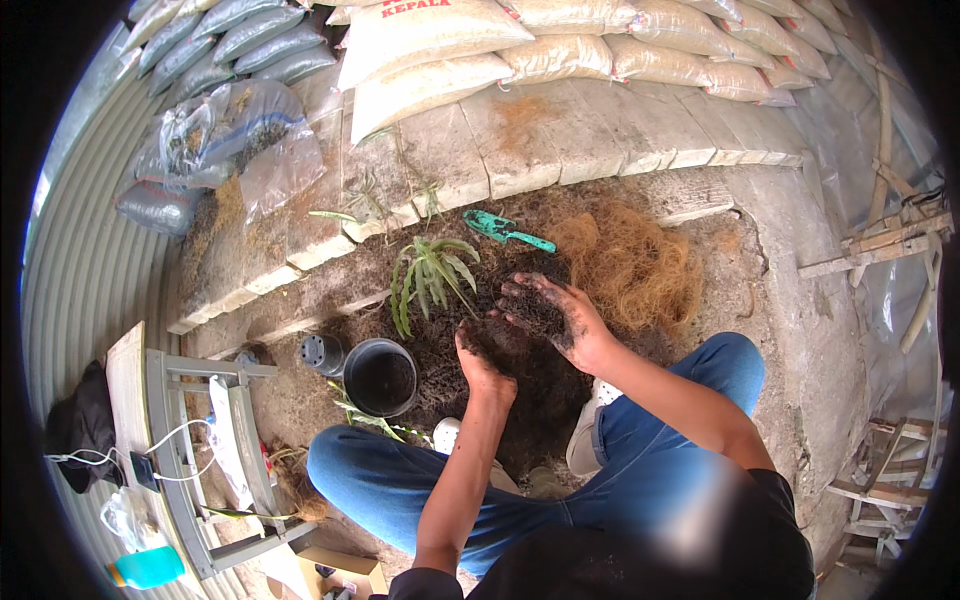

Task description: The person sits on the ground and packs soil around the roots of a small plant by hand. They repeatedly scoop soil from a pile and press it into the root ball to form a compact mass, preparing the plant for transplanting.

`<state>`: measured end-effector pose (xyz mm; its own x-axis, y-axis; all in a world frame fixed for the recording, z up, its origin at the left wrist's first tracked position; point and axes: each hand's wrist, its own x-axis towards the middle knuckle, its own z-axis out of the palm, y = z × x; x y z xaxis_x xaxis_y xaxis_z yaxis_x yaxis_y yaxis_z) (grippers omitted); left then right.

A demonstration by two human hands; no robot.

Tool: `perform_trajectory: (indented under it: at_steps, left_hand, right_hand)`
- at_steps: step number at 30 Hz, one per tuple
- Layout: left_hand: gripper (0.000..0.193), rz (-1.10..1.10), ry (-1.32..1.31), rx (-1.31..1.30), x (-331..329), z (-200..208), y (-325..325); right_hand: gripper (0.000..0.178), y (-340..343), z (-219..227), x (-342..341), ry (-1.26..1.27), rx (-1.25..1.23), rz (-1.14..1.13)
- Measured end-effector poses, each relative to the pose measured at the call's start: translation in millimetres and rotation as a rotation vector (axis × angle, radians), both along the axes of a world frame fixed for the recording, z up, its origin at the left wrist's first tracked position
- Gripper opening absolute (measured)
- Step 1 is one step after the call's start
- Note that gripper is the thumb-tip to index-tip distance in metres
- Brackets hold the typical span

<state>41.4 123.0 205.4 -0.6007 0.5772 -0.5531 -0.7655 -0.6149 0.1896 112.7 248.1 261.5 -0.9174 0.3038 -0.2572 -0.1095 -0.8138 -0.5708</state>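
Black cloth shirt (600, 565) nearest. Left hand (485, 366) and right hand (576, 322) cupped, unclenched, about dark crumbly soil (508, 342). Green strap-leaved plant (432, 272) just far-left; left hand nearer.

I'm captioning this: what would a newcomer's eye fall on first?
Likely the left hand and right hand, soiled and cupped over dark soil near the centre. Beyond them lies a turquoise trowel, a tangle of brown fibre to its right. Left of the hands, a leafy plant shows beyond a round black pot.
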Motion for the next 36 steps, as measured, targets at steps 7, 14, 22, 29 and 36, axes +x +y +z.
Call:
perform_trajectory:
  at_steps: [7, 14, 22, 29, 36]
  left_hand:
    - [0.047, -0.082, 0.109, -0.056, 10, 23, 2]
    - [0.044, -0.142, 0.199, 0.204, 5, 6, -8]
    - [0.057, -0.151, 0.272, 0.102, 5, 52, -3]
    - [0.038, -0.138, 0.212, 0.12, 11, 16, -2]
    - [0.042, -0.186, 0.241, -0.074, 30, 26, 5]
  right_hand:
    - [0.033, -18, 7, 5, -0.027, 1.467, -0.099]
    - [0.04, -21, -16, 6, 0.155, 2.108, -0.001]
    - [0.058, -5, 23, 8, 0.138, 1.842, -0.021]
    - [0.04, -12, -7, 8, 0.117, 2.018, -0.041]
    - [0.033, -20, -9, 13, 0.143, 2.06, -0.056]
